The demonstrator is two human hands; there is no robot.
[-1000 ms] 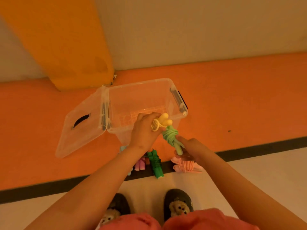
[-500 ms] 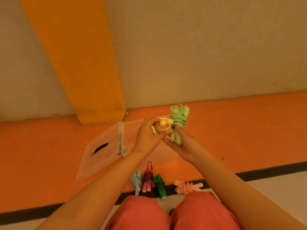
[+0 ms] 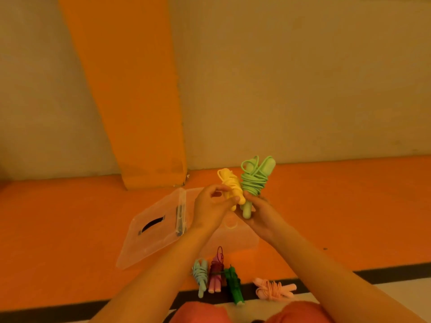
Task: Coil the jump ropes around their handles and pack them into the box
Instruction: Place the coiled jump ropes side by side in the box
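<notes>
Now: one wound-up rope in each hand

So, the orange floor (image 3: 70, 229) is the biggest thing, with a pale wall (image 3: 303, 89) behind it. On the floor sits the clear box (image 3: 235, 234), partly hidden by the hands. Its lid (image 3: 158, 238) lies flopped open to the left (you can see a dark slot in it). Above the box, the left hand (image 3: 211, 207) curls round the yellow rope (image 3: 229, 185). The right hand (image 3: 263, 213) grips the bottom of the light green rope (image 3: 255, 180). Both ropes are wound round their handles, and they touch side by side, so the hands are close together. Four more wound ropes lie on the floor nearer the person: the light blue rope (image 3: 201, 275), dark red rope (image 3: 215, 271), dark green rope (image 3: 233, 283) and, a little apart, the pale pink rope (image 3: 272, 289).
</notes>
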